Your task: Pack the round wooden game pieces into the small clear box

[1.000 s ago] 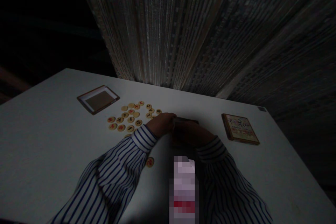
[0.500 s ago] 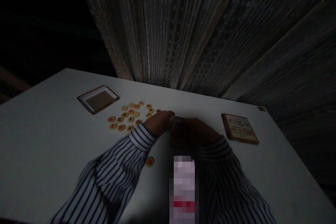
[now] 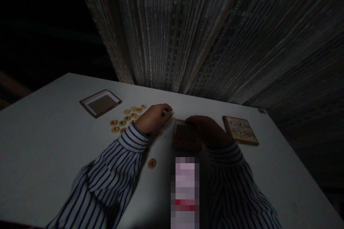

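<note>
Partly beneath the right fingers (image 3: 194,119), the open box (image 3: 183,131).

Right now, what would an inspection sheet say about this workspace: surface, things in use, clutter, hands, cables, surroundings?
Surface: white table, dimly lit, heavily shadowed in the middle.
Things in use: dark tray, reddish-brown shapes along its near side, too dim to identify; round pieces, some marked red or black, some plain, partly hidden; lone piece nearer the camera, red mark.
Clutter: framed panel at left; printed box at right.
Hands: left hand in front of the pieces, hold unclear; right hand at the tray's right side, grip unclear.
Cables: nothing seen.
Surroundings: vertically streaked backdrop, possibly a curtain; darkness at far left; pixelated patch hides the near middle.
</note>
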### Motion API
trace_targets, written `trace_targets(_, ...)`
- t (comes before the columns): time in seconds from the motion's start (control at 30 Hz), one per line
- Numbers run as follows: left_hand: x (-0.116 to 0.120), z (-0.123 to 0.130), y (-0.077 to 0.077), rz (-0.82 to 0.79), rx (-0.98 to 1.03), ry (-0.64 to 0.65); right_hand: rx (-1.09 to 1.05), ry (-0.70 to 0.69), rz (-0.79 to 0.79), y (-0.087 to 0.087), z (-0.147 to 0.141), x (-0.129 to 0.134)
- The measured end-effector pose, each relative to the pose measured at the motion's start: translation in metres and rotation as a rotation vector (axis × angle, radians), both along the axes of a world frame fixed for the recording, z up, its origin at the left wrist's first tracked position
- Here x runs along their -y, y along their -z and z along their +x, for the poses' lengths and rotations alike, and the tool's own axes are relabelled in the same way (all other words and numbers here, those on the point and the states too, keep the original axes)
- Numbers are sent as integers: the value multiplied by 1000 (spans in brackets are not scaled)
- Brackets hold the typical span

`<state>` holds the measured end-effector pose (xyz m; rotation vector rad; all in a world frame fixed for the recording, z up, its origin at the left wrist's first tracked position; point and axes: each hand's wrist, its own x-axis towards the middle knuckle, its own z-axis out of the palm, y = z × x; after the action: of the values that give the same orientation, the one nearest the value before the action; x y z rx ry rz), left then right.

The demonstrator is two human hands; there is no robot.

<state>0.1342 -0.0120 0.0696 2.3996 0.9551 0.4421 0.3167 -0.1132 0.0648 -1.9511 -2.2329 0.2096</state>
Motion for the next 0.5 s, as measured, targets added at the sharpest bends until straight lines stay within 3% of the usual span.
trace_targets(0.23,1,-8,-10,-6,87,-18,11,-51,106,-1,1,5)
trace_targets(0.5,2,-20,-22,40,169,-90,46,-91,158,-13,1,11)
